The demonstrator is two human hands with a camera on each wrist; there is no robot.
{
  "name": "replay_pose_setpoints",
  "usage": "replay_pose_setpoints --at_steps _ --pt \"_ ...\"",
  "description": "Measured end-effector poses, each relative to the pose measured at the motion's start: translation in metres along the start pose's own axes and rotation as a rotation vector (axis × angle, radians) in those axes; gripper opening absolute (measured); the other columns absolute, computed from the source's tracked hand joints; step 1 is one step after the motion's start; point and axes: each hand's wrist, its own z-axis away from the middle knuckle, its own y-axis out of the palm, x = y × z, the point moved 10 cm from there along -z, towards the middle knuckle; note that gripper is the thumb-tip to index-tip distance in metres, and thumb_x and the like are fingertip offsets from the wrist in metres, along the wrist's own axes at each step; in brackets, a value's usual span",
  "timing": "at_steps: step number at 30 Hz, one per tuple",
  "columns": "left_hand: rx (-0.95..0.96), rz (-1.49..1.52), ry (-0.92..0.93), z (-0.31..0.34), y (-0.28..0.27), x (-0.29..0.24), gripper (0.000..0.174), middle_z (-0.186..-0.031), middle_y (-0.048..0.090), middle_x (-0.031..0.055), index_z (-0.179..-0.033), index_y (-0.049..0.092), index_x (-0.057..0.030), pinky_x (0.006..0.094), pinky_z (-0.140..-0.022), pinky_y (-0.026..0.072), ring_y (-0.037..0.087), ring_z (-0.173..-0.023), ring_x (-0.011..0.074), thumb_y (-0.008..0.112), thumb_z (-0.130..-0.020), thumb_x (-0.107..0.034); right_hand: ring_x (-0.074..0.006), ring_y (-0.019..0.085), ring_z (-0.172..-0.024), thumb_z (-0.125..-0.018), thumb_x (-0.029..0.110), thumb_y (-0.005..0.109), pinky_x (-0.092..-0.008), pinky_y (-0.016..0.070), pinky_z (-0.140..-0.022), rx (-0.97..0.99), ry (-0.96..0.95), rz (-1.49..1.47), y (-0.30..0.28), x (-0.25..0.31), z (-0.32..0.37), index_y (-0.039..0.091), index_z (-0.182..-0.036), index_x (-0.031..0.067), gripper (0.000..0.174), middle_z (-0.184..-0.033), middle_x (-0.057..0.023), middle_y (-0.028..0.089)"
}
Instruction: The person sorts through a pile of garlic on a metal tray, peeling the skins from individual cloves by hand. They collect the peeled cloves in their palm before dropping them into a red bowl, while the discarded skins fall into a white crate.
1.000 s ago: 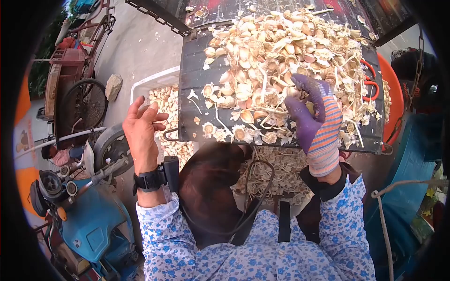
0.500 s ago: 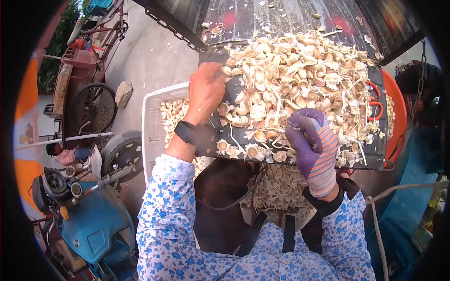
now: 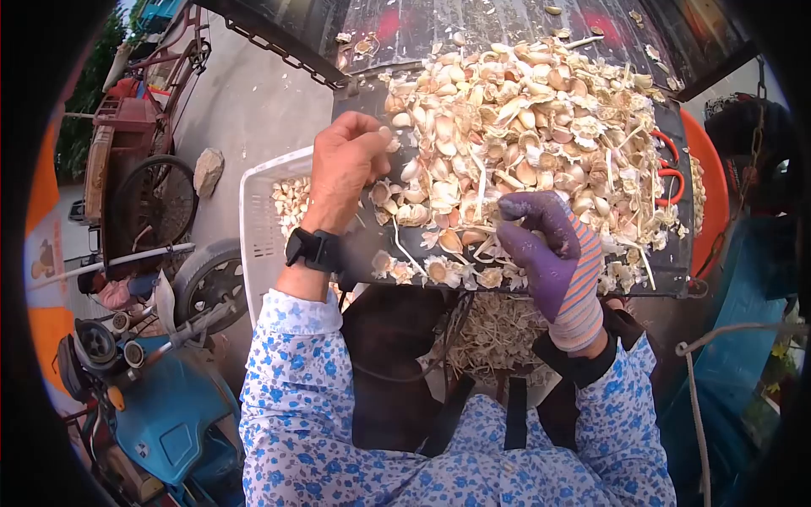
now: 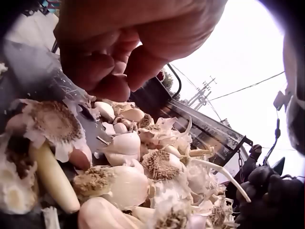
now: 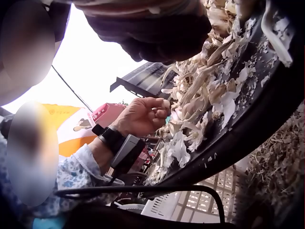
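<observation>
My bare left hand (image 3: 334,173) is over the left edge of the garlic heap (image 3: 498,110), thumb and forefinger pinching a pale garlic clove (image 5: 165,103). In the left wrist view its curled fingers hang above cloves and dry root ends. My right hand (image 3: 553,258), in a purple-palmed striped glove, hovers at the front of the heap. Its thumb and forefinger are bent and apart, a gap showing between them; the other fingers are partly hidden. Loose cloves, papery skins and stems cover the dark ridged board (image 3: 363,253).
Below the board's left side stands a white plastic crate (image 3: 252,228) holding cloves. Red handles (image 3: 672,186) stick out at the heap's right, beside an orange-red basin (image 3: 716,169). Garlic waste (image 3: 498,338) lies beneath the board. A blue motor tricycle (image 3: 173,422) stands at left.
My left hand went from above the crate to the heap's left edge, then drew back slightly with a clove. The right thumb and forefinger have spread apart.
</observation>
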Motion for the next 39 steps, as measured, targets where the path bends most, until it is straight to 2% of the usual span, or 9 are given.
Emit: replay_pose_setpoints --at_steps 3,5,11,16,22,26,30,37,39 --pt "0.159 0.201 -0.043 0.053 0.033 -0.024 0.01 -0.068 0.061 0.0037 -0.09 0.061 -0.001 0.0181 -0.048 0.041 0.058 -0.057 0.0072 0.062 -0.081 -0.001 -0.0076 0.051 -0.062 -0.087 0.013 0.06 -0.023 0.0413 -0.055 0.032 0.315 -0.372 0.007 -0.031 0.0 0.063 -0.099 -0.0009 0.019 -0.074 -0.0019 0.058" --pt "0.249 0.252 -0.132 0.086 0.06 -0.025 0.013 -0.073 0.062 0.0031 -0.092 0.061 -0.0003 0.02 -0.047 0.0411 0.057 -0.056 0.008 0.062 -0.079 0.002 -0.0046 0.048 -0.059 -0.089 0.016 0.059 -0.0207 0.0376 -0.053 0.05 0.339 -0.382 0.01 -0.026 0.002 0.062 -0.098 -0.0012 0.02 -0.07 0.001 0.055" --pt "0.303 0.287 -0.054 0.126 0.093 -0.016 0.017 -0.079 0.06 0.0013 -0.1 0.06 0.0 0.018 -0.056 0.0417 0.052 -0.064 0.0049 0.062 -0.083 0.002 -0.008 0.056 -0.069 -0.083 0.009 0.064 -0.0246 0.0463 -0.06 0.185 0.265 -0.444 0.014 -0.016 0.017 0.062 -0.096 -0.0017 0.017 -0.081 -0.0056 0.064" --pt "0.206 0.462 -0.108 0.148 0.099 -0.017 0.027 -0.084 0.061 0.0032 -0.109 0.056 -0.0004 0.0184 -0.057 0.0416 0.054 -0.067 0.0062 0.063 -0.083 0.001 -0.0163 0.06 -0.071 -0.081 0.006 0.063 -0.0293 0.0475 -0.063 0.162 -0.065 -0.134 -0.004 0.007 0.032 0.063 -0.095 0.0012 0.015 -0.076 -0.007 0.06" --pt "0.263 0.584 -0.158 0.176 0.1 -0.019 0.027 -0.08 0.063 0.0045 -0.107 0.056 0.0016 0.0187 -0.055 0.0413 0.055 -0.064 0.0069 0.063 -0.081 0.004 -0.0103 0.057 -0.07 -0.083 0.008 0.064 -0.0265 0.0472 -0.062 0.138 0.263 -0.33 -0.009 0.006 0.067 0.062 -0.098 0.0005 0.017 -0.083 -0.0046 0.063" --pt "0.239 0.483 -0.105 0.197 0.097 -0.025 0.025 -0.078 0.062 0.0044 -0.105 0.056 0.0021 0.0191 -0.056 0.0423 0.056 -0.064 0.0067 0.059 -0.081 0.007 -0.0066 0.055 -0.068 -0.085 0.009 0.062 -0.0232 0.0465 -0.057 0.038 0.086 -0.32 -0.007 0.019 0.086 0.06 -0.101 0.0001 0.018 -0.079 -0.0047 0.062" --pt "0.267 0.513 0.034 0.218 0.1 -0.027 0.018 -0.077 0.062 0.0038 -0.098 0.056 0.002 0.0187 -0.059 0.0437 0.057 -0.065 0.0065 0.056 -0.081 0.008 -0.007 0.054 -0.065 -0.081 0.007 0.063 -0.022 0.045 -0.053 0.043 0.101 -0.21 -0.001 0.034 0.101 0.06 -0.096 -0.0007 0.017 -0.075 -0.0043 0.06" --pt "0.236 0.479 0.01 0.249 0.094 -0.018 0.014 -0.074 0.063 0.0043 -0.096 0.056 0.0001 0.0167 -0.048 0.0432 0.06 -0.06 0.007 0.061 -0.083 0.003 -0.0076 0.055 -0.066 -0.075 0.003 0.065 -0.0224 0.0457 -0.056 -0.146 0.174 -0.277 -0.002 0.017 0.126 0.062 -0.085 -0.0026 0.012 -0.077 -0.0034 0.061" --pt "0.257 0.507 0.013 0.254 0.092 -0.017 0.014 -0.075 0.063 0.005 -0.097 0.056 0.0004 0.0176 -0.049 0.0445 0.061 -0.062 0.0082 0.061 -0.083 0.003 -0.0058 0.052 -0.062 -0.078 0.005 0.064 -0.0204 0.0411 -0.051 -0.119 0.343 -0.55 0.008 0.001 0.133 0.06 -0.09 -0.0005 0.014 -0.075 -0.0007 0.058"
